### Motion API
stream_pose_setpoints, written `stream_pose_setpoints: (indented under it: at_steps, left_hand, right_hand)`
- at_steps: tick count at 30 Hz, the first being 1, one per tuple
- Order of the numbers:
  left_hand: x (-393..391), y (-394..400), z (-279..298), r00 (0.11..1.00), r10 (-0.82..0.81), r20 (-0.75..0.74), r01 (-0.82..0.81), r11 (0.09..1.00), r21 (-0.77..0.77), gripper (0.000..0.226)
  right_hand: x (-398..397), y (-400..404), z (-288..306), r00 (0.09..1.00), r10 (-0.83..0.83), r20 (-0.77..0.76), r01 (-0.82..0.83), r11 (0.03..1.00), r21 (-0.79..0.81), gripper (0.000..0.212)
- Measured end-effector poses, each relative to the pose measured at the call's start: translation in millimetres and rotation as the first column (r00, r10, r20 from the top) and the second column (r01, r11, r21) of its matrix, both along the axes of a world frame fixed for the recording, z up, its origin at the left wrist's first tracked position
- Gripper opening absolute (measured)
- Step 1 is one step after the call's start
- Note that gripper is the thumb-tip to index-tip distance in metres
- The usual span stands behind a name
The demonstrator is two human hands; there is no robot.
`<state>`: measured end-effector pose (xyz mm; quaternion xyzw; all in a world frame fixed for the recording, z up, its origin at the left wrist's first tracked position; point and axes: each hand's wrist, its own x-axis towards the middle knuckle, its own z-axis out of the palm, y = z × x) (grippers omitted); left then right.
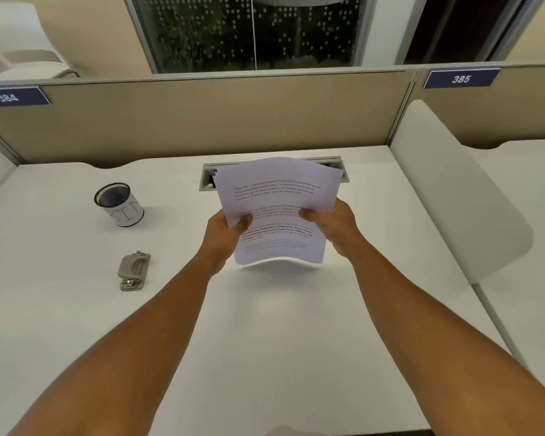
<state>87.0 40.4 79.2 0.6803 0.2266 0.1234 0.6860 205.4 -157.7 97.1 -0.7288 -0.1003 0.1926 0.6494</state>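
Printed sheets (277,209), a thin sheaf, held clear of the counter (280,325) at frame centre. Left hand (225,229) and right hand (334,225) each pinch a side edge, thumbs on top. Judged light, limp, prone to sag and fan apart; best gripped at both edges. Hole punch (134,270) and mesh cup (118,204) lie at left, untouched.

The white printed sheets (277,196) are bowing upward, lifted clear of the desk, pinched at both side edges between thumbs and fingers.
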Motion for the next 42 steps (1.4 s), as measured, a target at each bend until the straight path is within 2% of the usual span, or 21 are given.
stream_pose_setpoints:
  at_steps: [6, 9, 13, 17, 22, 29, 35, 42]
  left_hand:
    - [-5.9, -3.9, -11.2, 0.998, 0.000, -0.069, 0.000, 1.000, -0.001, 0.035]
    - [-8.4, -4.2, -11.7, 0.997, -0.004, -0.078, 0.005, 1.000, 0.005, 0.034]
    - [-8.5, -2.3, -7.0, 0.998, 0.007, -0.059, -0.005, 1.000, 0.029, 0.028]
    - [-9.6, -1.9, -6.5, 0.999, 0.006, -0.041, -0.005, 1.000, 0.028, 0.023]
    - [-14.4, -3.0, -17.3, 0.998, 0.002, -0.062, -0.002, 1.000, -0.001, 0.023]
    - [-13.1, -0.6, -12.7, 0.998, 0.024, -0.050, -0.023, 1.000, 0.011, 0.020]
    - [-14.6, 0.8, -17.3, 0.998, 0.013, -0.057, -0.012, 1.000, 0.015, 0.026]
    - [-18.8, 5.6, -19.7, 0.998, 0.047, -0.045, -0.047, 0.999, 0.005, 0.022]
  right_hand:
    - [-10.5, -8.6, -12.1, 0.998, 0.058, 0.028, -0.055, 0.993, -0.108, 0.039]
    - [-14.0, -9.9, -16.4, 0.997, 0.062, 0.045, -0.053, 0.984, -0.170, 0.036]
    - [-12.5, -9.3, -11.9, 0.997, 0.034, 0.065, -0.023, 0.988, -0.152, 0.027]
    - [-13.8, -9.3, -11.9, 0.999, 0.028, 0.040, -0.023, 0.993, -0.113, 0.031]
    - [-22.0, -14.1, -23.4, 0.999, 0.031, 0.014, -0.028, 0.987, -0.156, 0.036]
    - [-18.6, -14.3, -16.5, 0.997, 0.050, 0.057, -0.039, 0.984, -0.172, 0.031]
    - [-21.1, -15.7, -19.6, 0.997, 0.070, 0.042, -0.060, 0.979, -0.197, 0.038]
    - [-21.4, -18.3, -25.8, 0.995, 0.070, 0.065, -0.055, 0.977, -0.204, 0.028]
